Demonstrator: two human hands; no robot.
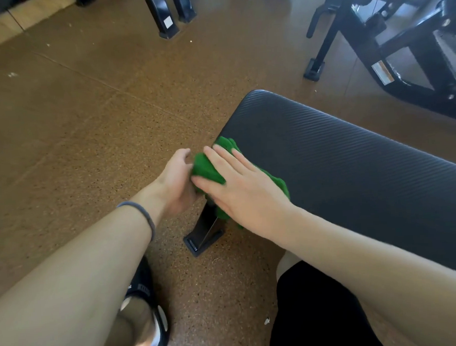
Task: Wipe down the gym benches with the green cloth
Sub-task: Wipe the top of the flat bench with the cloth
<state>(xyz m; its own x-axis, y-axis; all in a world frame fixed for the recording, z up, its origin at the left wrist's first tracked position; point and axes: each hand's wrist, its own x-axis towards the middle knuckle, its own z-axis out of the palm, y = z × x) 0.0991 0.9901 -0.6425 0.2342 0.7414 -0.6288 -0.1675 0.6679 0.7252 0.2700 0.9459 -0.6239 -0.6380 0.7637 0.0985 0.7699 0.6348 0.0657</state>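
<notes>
Pressing flat with spread fingers, right hand (244, 191) on green cloth (211, 171) bunched at near-left edge of black padded gym bench (352, 162), left hand (176, 183) gripping cloth's hanging end, brown speckled floor (89, 126) below

Setting: a gym. A black ribbed padded bench (351, 151) on a metal leg (206, 231) is standing on speckled brown rubber flooring (89, 126). Black steel machine frames (404, 42) are standing behind it.
</notes>
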